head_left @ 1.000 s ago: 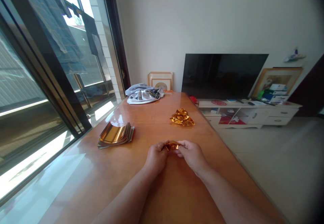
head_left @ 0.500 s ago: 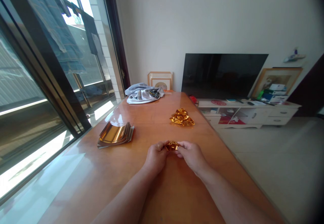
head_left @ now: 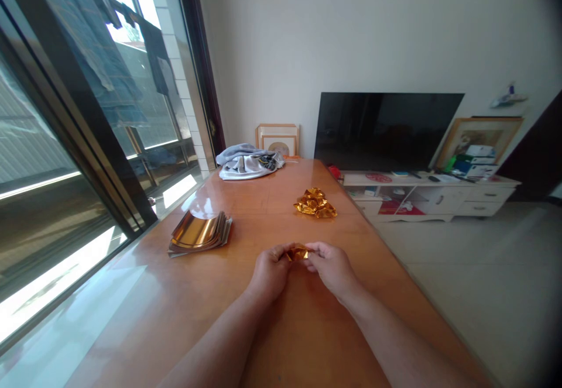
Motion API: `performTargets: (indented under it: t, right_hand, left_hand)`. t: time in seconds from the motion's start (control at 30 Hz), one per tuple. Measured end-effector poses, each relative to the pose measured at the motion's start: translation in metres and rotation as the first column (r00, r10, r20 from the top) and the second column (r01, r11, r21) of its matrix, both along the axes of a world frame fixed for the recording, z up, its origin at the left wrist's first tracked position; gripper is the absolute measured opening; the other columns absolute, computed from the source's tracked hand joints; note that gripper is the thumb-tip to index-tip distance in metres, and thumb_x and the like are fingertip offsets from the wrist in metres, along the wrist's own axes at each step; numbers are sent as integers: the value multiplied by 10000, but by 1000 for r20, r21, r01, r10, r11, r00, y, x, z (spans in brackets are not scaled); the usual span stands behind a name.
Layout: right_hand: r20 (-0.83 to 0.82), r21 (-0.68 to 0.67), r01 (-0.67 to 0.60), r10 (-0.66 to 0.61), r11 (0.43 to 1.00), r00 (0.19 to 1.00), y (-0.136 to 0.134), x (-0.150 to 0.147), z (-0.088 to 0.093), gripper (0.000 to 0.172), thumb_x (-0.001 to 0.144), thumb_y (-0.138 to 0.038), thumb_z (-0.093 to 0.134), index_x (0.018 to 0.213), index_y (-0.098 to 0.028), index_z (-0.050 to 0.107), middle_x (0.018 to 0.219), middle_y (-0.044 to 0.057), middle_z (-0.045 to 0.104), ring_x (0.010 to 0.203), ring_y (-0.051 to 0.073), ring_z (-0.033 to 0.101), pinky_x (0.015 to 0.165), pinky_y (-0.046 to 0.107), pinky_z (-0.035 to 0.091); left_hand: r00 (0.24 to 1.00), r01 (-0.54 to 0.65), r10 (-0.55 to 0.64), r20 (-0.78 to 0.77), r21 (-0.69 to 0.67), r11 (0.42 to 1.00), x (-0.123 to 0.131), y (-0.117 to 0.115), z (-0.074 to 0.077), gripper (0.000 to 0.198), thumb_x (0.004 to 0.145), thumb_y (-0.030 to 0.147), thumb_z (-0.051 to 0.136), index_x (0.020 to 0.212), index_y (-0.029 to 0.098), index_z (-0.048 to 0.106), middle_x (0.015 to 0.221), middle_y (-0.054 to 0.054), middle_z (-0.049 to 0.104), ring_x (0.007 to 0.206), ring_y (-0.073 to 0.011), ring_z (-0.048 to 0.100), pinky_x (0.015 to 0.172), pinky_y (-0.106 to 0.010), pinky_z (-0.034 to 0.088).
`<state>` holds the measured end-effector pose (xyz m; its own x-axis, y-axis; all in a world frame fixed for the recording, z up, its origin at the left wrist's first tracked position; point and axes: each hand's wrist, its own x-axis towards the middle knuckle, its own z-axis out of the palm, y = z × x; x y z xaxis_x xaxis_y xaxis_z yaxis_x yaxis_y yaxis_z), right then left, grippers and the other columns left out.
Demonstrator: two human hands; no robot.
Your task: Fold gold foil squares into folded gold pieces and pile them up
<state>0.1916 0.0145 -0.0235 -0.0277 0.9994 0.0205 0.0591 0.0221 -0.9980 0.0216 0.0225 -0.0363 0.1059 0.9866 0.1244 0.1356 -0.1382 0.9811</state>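
Observation:
Between my hands is a small folded piece of shiny gold foil paper. My left hand pinches its left end, and my right hand pinches the right end; both are closed, with some fingertips hidden behind the paper. Farther back on the table lies a pile of folded gold foil pieces. A stack of flat gold foil sheets, curling up at the edges, sits to the left of my hands.
The glossy wooden table runs away from me toward the wall. Bundled grey cloth lies at its far end. Beyond the right edge stand a television and a white cabinet. A glass sliding door borders the left.
My fingers have shifted very slightly on the gold foil paper, which looks a little flatter. The pile and the stack stay where they were.

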Motion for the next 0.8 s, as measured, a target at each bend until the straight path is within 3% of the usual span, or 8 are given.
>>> performTargets:
  t: [0.33,0.43,0.53,0.63,0.8]
  right_hand:
    - [-8,-6,5,-5,1000,1000,2,1,-2,280,807,-298,625,1022,-145,718,928,82,774,768,207,725,669,299,558]
    - [-56,-38,48,-51,998,997,3,1,-1,317,794,-268,639,1084,-147,673,922,79,773,762,202,734,680,298,569]
    - [-79,-50,86,-89,995,993,4,1,0,299,781,-243,645,1067,-155,648,883,68,770,769,202,742,693,294,578]
    - [-80,-48,86,-89,995,993,4,2,0,197,784,-246,644,961,-162,654,841,60,766,771,198,746,697,279,581]
    - [-78,-53,77,-81,996,994,2,0,2,169,801,-271,645,929,-161,652,843,69,771,770,199,752,692,277,584]
  left_hand:
    - [999,-35,35,4,-22,999,-1,3,-6,498,735,51,577,1194,185,717,1221,-66,726,1141,-241,654,1009,-326,486]
    - [992,-115,118,43,-63,991,-1,4,-11,490,727,81,633,1209,166,651,1063,-83,765,939,-211,704,820,-278,536]
    - [990,-135,139,23,-124,983,-1,3,-12,297,768,160,634,1065,169,631,789,-46,745,687,-173,678,622,-239,501]
    - [993,-109,113,27,-132,985,-1,2,-9,141,788,196,615,927,176,628,697,-29,707,618,-154,648,578,-224,472]
    - [995,-97,101,23,-140,985,0,4,-8,114,773,173,591,876,180,639,698,-25,709,617,-145,646,569,-214,461]
